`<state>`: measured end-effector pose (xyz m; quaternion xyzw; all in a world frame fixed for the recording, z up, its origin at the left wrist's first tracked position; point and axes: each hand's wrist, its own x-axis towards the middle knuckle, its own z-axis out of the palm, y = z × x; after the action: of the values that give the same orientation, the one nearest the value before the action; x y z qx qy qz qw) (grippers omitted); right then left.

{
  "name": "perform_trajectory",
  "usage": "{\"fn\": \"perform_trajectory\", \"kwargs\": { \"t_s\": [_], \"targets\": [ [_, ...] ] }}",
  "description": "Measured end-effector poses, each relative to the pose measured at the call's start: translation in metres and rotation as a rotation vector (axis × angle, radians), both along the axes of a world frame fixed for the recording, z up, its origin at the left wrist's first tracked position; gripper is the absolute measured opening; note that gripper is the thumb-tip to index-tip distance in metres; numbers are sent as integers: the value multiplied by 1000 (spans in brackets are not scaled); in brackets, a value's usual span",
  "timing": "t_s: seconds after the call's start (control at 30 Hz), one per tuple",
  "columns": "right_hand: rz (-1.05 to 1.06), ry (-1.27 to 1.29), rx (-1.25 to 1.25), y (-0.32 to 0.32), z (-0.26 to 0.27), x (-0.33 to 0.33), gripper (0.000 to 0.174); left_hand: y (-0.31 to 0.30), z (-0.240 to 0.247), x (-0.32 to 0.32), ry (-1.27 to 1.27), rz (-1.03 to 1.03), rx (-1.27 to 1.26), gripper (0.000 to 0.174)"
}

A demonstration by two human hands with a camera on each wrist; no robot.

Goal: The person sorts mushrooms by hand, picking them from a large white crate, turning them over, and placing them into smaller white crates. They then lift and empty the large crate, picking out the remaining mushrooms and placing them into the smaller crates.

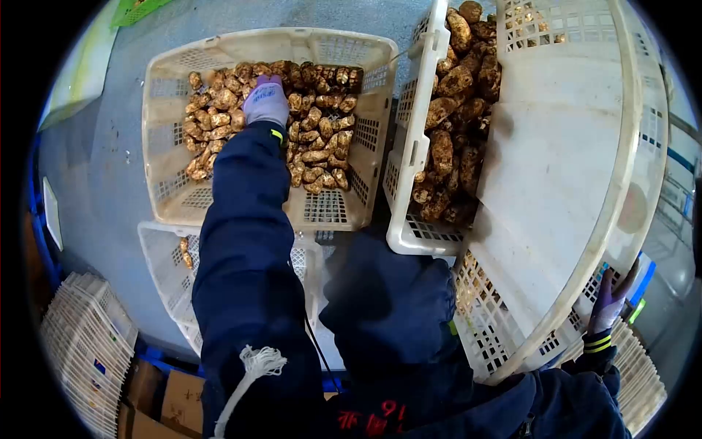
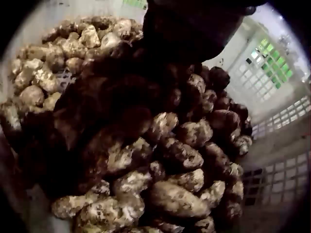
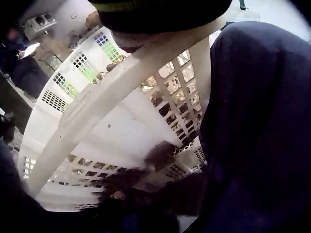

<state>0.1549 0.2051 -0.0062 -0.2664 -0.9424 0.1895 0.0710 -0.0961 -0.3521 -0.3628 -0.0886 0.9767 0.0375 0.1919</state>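
In the head view my left hand (image 1: pixel 268 104), in a pale purple glove, reaches into a white plastic crate (image 1: pixel 274 214) and touches knobbly brown tubers (image 1: pixel 314 155). Its fingertips are hidden from above. From the left wrist, soil-streaked tubers (image 2: pixel 177 199) fill the near part of that crate, under a dark shadow. My gloved right hand (image 1: pixel 607 301) is at the far right with its fingers spread, beside the outer wall of a large tilted crate (image 1: pixel 563 154). The right wrist view shows that crate's thick rim (image 3: pixel 112 82) below the cuff.
Between the two crates stands another crate (image 1: pixel 414 110) of darker tubers (image 1: pixel 457 146). A lower crate (image 1: pixel 164 252) holds a few tubers under my left arm. Stacked white crates (image 1: pixel 88 344) and cardboard boxes (image 1: pixel 183 402) are at lower left. Another person (image 3: pixel 26 70) is in the background.
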Motion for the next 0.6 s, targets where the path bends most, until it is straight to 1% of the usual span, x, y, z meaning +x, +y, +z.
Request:
{"fn": "perform_trajectory", "kwargs": {
  "t_s": [0.03,0.07,0.13,0.17,0.2,0.23,0.27,0.33,0.37,0.4,0.43,0.47,0.5,0.53,0.57,0.6],
  "targets": [
    [-22,33,-78,-2,-1,1,67,-6,2,-5,-64,-39,-3,31],
    [28,13,23,9,-2,4,67,-3,22,-3,-117,52,-37,33],
    [46,18,31,-4,0,-2,67,-28,10,11,-152,-6,-41,39],
    [49,14,34,-2,0,-1,67,-34,15,16,-288,3,-56,40],
    [50,8,36,1,0,-1,67,-37,22,32,-244,-84,12,37],
    [49,9,40,3,-1,-1,67,-43,8,47,-220,-112,60,35],
    [42,13,25,2,0,-2,67,-40,19,57,-220,-171,11,36],
    [31,10,-1,-7,2,-4,67,-54,20,70,-231,-256,39,32],
    [7,34,-57,-11,1,-6,66,-65,32,75,-377,-232,293,31],
    [13,30,-36,-10,0,-6,66,-74,52,75,-517,-202,545,31],
    [18,30,-13,-6,-1,-4,66,-78,68,77,-682,-26,743,31],
    [23,26,13,-2,0,-2,66,-91,58,76,-524,-29,542,31],
    [31,14,46,2,-1,-1,66,-106,53,77,-216,53,775,31],
    [30,19,31,3,-1,1,66,-119,45,67,-67,239,685,36],
    [31,25,18,4,-2,1,66,-124,48,49,83,424,591,43],
    [30,32,6,5,-2,1,66,-125,54,30,28,523,459,43]
  ]
}}
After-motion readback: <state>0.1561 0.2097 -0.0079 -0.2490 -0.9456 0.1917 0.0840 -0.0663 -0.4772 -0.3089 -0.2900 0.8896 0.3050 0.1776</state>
